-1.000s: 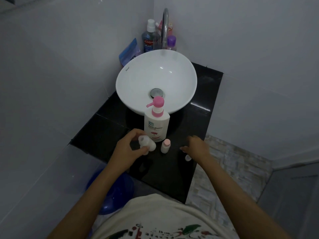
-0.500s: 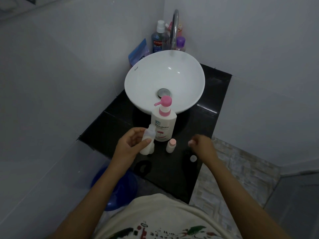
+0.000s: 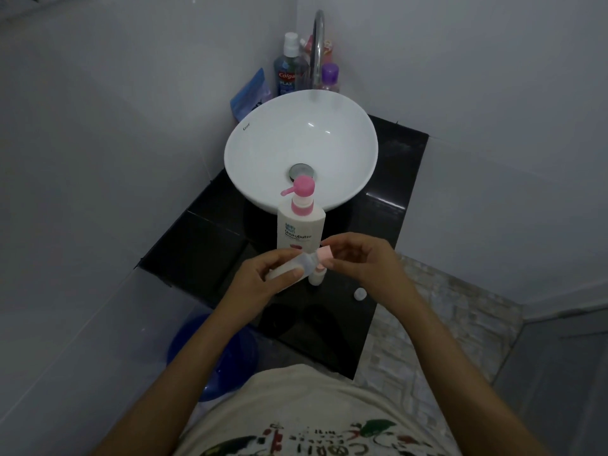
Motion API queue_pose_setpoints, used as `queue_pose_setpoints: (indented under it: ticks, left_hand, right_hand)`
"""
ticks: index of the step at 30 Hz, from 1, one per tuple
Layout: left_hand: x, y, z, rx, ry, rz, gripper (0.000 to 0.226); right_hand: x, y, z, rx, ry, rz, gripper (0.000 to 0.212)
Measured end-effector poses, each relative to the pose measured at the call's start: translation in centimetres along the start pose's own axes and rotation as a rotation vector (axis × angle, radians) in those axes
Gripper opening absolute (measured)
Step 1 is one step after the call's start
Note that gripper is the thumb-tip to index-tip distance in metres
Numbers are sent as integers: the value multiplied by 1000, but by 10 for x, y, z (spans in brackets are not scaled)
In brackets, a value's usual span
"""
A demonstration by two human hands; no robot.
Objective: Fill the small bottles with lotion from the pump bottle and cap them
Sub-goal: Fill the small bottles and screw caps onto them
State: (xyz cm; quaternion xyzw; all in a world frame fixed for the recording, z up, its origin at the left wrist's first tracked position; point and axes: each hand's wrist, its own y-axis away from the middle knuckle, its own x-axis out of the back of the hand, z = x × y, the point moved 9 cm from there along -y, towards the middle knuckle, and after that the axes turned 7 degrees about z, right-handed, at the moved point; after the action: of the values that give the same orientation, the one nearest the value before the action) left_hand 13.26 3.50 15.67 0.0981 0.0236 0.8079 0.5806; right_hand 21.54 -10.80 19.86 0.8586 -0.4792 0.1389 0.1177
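A white pump bottle (image 3: pixel 298 229) with a pink pump head stands on the black counter (image 3: pixel 210 245) in front of the basin. My left hand (image 3: pixel 263 274) holds a small translucent bottle (image 3: pixel 289 266) tilted on its side above the counter. My right hand (image 3: pixel 365 261) pinches a pink cap (image 3: pixel 324 255) at that bottle's mouth. A second small bottle (image 3: pixel 316 275) stands on the counter just below my hands, mostly hidden by them. A small white cap (image 3: pixel 360 294) lies loose on the counter to the right.
A white bowl basin (image 3: pixel 301 149) with a chrome tap (image 3: pixel 317 47) fills the back of the counter. Mouthwash (image 3: pixel 289 72), a purple-capped bottle (image 3: pixel 329 77) and a blue pouch (image 3: pixel 251 93) stand behind it. A blue basin (image 3: pixel 210 353) sits on the floor, lower left.
My right hand has come in from the right with the pink cap to the mouth of the small bottle. My left hand has tipped the bottle towards it.
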Motion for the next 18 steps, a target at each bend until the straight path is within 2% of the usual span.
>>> queue_pose_setpoints:
  ticks: [4, 7, 10, 11, 14, 16, 18]
  left_hand:
    - [-2, 2, 5, -4, 12, -15, 26]
    - [-1, 1, 9, -15, 15, -15, 28]
    - [2, 2, 11, -19, 22, -8, 30]
    - [2, 2, 11, -12, 28, -6, 30]
    - [5, 3, 13, -3, 40, 0, 31]
    - [7, 4, 13, -4, 47, 5, 31]
    - [7, 5, 14, -14, 47, 6, 31]
  right_hand:
    - [-3, -1, -3, 48, 103, -30, 27]
    - [-6, -3, -4, -1, 100, -46, 15]
    - [-8, -6, -2, -60, 199, -21, 47]
    - [-9, -7, -2, -61, 212, -26, 49]
    - [-8, -8, -5, -26, 157, -89, 28]
    - [-9, -7, -8, -2, 98, -129, 23]
    - [-10, -7, -8, -14, 108, -97, 14]
